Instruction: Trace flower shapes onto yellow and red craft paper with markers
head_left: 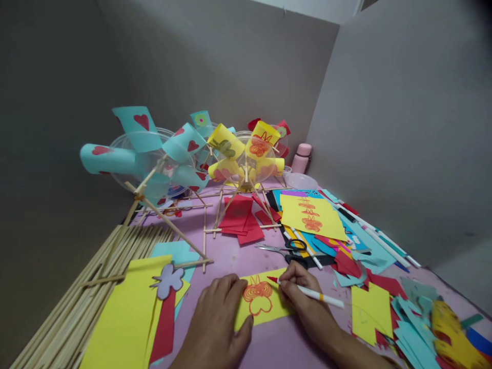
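Note:
A yellow piece of paper lies on the purple table right in front of me. On it is a red butterfly drawing; rings fill its upper wings, while the lower part is only outlined. My left hand rests on the paper's left side, fingers stretched out and thumb apart. In my right hand is a white marker with a red tip, gripped between the fingers. The tip is just right of the butterfly's upper wing; whether it touches the paper I cannot tell.
Pinwheel models of sticks with blue blades and yellow blades stand behind. Scissors lie beyond my right hand. Bamboo sticks and yellow sheets are at left. Paper scraps, markers and a yellow tool spread at right.

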{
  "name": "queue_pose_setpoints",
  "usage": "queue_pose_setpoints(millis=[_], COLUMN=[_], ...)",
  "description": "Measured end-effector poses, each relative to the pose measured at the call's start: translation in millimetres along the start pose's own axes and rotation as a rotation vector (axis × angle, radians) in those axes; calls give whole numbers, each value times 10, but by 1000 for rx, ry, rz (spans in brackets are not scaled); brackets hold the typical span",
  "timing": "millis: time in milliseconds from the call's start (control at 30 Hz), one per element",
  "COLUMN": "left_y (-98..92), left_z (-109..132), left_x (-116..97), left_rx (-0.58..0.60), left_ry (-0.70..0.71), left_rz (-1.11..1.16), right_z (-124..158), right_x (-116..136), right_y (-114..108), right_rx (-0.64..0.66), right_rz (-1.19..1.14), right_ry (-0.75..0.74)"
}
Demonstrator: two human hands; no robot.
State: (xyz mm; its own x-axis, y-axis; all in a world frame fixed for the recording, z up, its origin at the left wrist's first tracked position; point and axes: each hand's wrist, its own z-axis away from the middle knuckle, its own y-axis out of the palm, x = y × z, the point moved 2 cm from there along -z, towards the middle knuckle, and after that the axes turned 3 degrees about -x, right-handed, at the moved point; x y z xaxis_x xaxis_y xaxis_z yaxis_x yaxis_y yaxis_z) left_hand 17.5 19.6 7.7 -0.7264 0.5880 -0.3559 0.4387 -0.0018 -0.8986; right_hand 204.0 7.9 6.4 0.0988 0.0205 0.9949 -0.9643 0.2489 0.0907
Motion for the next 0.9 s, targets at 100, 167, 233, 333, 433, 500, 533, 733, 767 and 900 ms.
queue_pose_setpoints(millis=[100,167,233,333,433,500,533,733,767,900], left_y=[2,-1,-5,-7,9,29,40,122,134,161], left_z=[17,22,19,13,21,34,42,37,29,-10], left_x=[7,9,9,16,44,74,91,193,208,266], left_rx=[-9,-13,-18,-39,-65,-83,-93,-115,-111,-35], left_ry=[3,12,23,43,81,108,118,138,131,70], left_rz=[-6,-8,-17,-48,-85,-102,-108,-117,-112,-88], right_z=[-19,-23,-20,-15,-20,-26,-30,-80,-87,-91], right_x=[-22,-36,-42,-30,-11,-11,-17,-123,-135,-121], right_y=[-5,-7,-6,5,20,26,27,27,27,39], right_rx=[7,13,12,6,11,10,8,39,43,46], right_rz=[0,-13,-17,7,49,58,55,27,23,-6], right_ry=[-17,-10,3,5,0,-3,-6,-1,3,-21])
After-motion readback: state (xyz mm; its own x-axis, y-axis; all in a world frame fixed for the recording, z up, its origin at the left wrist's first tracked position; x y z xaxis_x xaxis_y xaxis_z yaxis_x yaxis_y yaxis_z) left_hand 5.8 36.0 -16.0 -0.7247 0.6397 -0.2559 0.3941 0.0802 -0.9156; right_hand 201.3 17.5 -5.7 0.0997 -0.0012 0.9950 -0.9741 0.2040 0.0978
